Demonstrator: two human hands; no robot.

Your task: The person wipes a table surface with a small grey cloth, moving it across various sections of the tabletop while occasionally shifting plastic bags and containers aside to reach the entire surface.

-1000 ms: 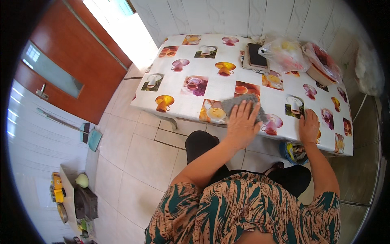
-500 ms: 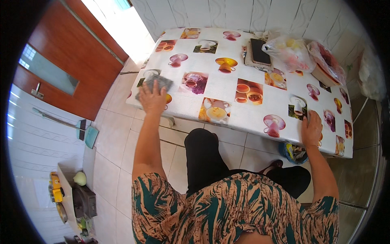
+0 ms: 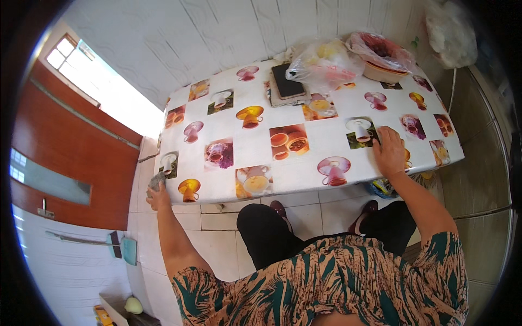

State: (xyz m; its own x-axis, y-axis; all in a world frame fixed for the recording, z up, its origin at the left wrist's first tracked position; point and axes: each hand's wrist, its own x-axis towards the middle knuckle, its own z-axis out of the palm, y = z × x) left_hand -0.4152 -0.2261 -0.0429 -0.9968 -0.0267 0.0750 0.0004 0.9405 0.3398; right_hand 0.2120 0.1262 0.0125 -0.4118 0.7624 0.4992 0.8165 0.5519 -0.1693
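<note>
At the table's left edge, my left hand (image 3: 159, 196) is closed on a bunched grey cloth (image 3: 156, 180). Part of the cloth pokes out above my fingers. Under it is the table (image 3: 321, 145), spread with a white cover printed with cups and saucers. My right hand (image 3: 390, 154) lies on the cover near the front right edge, fingers stretched out and holding nothing. It rests beside a printed white cup.
Along the back of the table are a dark phone-like slab (image 3: 287, 80) on folded cloth, a clear plastic bag (image 3: 325, 66) and a bag-covered basin (image 3: 380, 71). A bin (image 3: 383, 188) stands below the front edge. A dustpan (image 3: 129, 250) is at the left wall.
My left hand has slid the cloth left to the table's edge and gathered it up. My right hand stays on the cover. The view has shifted, with more of the back wall showing.
</note>
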